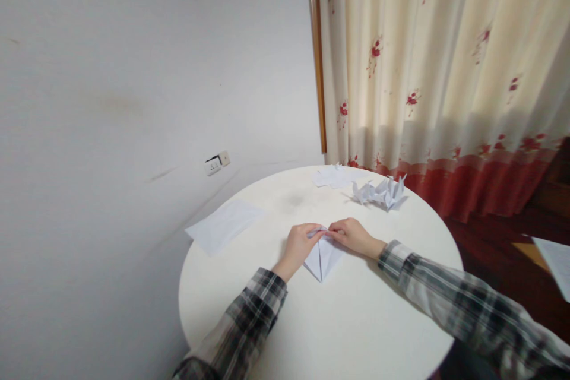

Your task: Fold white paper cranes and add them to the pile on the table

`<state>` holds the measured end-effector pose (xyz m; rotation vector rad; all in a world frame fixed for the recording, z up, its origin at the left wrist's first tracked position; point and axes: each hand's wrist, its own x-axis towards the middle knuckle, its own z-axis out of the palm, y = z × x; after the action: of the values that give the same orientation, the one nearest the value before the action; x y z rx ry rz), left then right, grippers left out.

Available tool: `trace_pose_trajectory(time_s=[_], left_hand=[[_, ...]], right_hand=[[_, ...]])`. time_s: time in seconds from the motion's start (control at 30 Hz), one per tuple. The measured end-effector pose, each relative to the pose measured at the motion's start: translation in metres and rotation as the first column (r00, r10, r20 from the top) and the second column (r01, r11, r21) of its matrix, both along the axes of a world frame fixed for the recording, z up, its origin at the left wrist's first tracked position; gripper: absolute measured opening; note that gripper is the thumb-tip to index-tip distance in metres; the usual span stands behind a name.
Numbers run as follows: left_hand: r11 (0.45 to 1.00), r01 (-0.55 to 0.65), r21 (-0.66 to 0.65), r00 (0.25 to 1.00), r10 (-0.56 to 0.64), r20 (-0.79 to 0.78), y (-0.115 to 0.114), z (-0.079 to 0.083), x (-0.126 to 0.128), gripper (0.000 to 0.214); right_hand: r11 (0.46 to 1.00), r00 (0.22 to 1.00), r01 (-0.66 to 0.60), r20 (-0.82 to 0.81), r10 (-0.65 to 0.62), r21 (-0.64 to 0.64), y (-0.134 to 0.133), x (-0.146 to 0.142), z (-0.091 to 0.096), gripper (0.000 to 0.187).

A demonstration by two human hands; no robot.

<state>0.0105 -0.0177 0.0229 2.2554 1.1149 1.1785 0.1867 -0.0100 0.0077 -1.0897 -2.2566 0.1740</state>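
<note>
A folded sheet of white paper point(321, 261) lies on the round white table point(356, 332), one pointed corner toward me and a crease or slit down its middle. At its far edge, my left hand point(301, 244) pinches the paper from the left side. Close beside it, my right hand point(351, 236) grips the same far edge with curled fingers. The two thumbs and fingertips nearly meet at the top of the fold. My hands cover the upper part of the paper.
Several folded paper cranes point(382, 193) stand at the back right of the table. Flat white paper point(225, 222) lies at the left edge, and more paper pieces point(333, 177) at the back. A wall socket point(212, 166) and a curtain point(401, 71) are beyond the table.
</note>
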Motion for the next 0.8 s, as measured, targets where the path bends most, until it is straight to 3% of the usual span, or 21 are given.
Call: trace_pose_trajectory(time_s=[0.3,0.8], left_hand=[[0.999,-0.011,0.041,1.0,0.011,-0.005,0.0013,-0.0013,-0.0009,0.019],[0.996,0.003,0.092,1.0,-0.006,0.026,-0.0052,0.0041,0.0014,0.012]], right_hand=[[0.992,0.994,-0.058,-0.09,0.068,0.115,-0.0039,-0.003,0.001,0.024],[0.99,0.988,-0.084,-0.123,0.098,0.111,-0.0061,-0.0045,0.0019,0.022]])
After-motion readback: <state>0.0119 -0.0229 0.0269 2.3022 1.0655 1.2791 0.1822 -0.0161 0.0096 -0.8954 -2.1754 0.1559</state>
